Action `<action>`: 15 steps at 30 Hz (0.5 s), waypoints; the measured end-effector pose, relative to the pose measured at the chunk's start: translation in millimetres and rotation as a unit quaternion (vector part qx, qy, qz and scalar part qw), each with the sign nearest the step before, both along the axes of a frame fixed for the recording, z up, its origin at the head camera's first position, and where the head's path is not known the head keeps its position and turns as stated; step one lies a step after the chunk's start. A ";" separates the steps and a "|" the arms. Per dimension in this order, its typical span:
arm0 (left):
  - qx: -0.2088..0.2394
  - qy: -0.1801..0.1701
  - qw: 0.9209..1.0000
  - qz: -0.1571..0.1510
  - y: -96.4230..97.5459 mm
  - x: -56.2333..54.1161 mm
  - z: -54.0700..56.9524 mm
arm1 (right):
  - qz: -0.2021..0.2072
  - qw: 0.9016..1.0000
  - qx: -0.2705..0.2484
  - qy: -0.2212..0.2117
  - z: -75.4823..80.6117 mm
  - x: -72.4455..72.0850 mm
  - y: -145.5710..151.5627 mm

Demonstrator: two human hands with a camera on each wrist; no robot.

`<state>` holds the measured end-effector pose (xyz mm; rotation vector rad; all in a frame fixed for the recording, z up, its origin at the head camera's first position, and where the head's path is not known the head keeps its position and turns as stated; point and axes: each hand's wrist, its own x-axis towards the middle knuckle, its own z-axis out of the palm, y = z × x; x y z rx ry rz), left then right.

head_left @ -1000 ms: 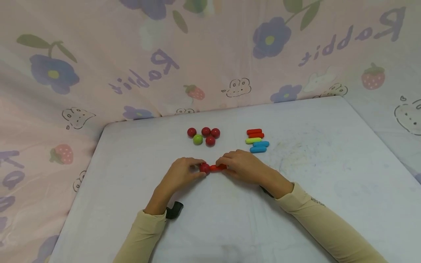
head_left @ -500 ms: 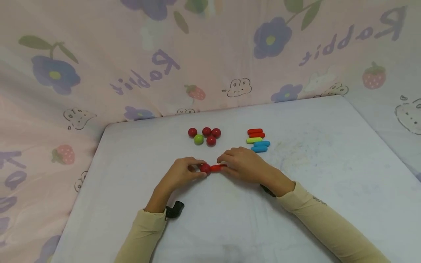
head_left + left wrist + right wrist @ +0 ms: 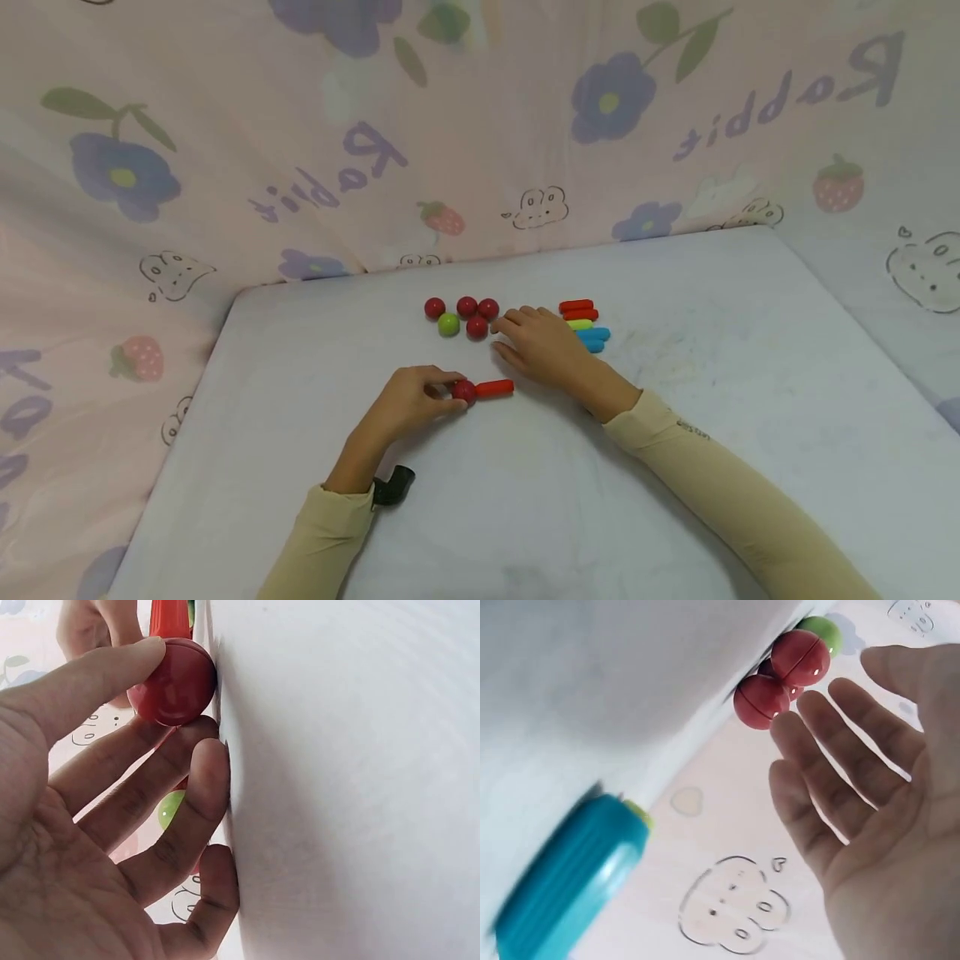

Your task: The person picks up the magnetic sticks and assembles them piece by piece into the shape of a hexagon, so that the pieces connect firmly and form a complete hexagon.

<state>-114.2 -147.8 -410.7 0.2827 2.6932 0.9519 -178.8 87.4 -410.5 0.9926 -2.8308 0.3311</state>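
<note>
On the white table, my left hand (image 3: 411,402) pinches a dark red ball (image 3: 464,392) between thumb and fingers. A red ridged stick (image 3: 496,388) lies to the right of that ball, its near end right at the ball's side. My right hand (image 3: 546,348) holds nothing; its fingers are spread and bent slightly, with fingertips close to a red ball (image 3: 477,327) of the group behind. Seams run round the red balls (image 3: 801,658) in the right wrist view. In the left wrist view, my thumb lies against the ball (image 3: 176,686) below the stick.
Several red balls and one green ball (image 3: 448,324) sit together at the back. Beside my right hand lie short sticks: red ones (image 3: 577,306), a yellow one (image 3: 581,325) and blue ones (image 3: 596,334). A patterned curtain (image 3: 480,167) hangs behind the table (image 3: 675,283).
My right hand has let go of the red stick and moved away toward the balls at the back. My left hand stays at its ball.
</note>
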 end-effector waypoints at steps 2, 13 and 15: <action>0.003 0.004 1.000 -0.002 -0.3 -0.5 -0.4 | -0.008 1.000 -0.006 -0.006 0.2 -5.2 -2.7; 0.010 0.003 1.000 -0.008 -0.7 -1.0 -0.3 | 0.046 0.999 0.004 -0.014 -5.0 -27.7 -5.5; 0.010 0.004 1.000 -0.008 -0.9 -1.0 0.3 | 0.057 0.998 0.009 -0.011 -5.9 -29.2 -7.2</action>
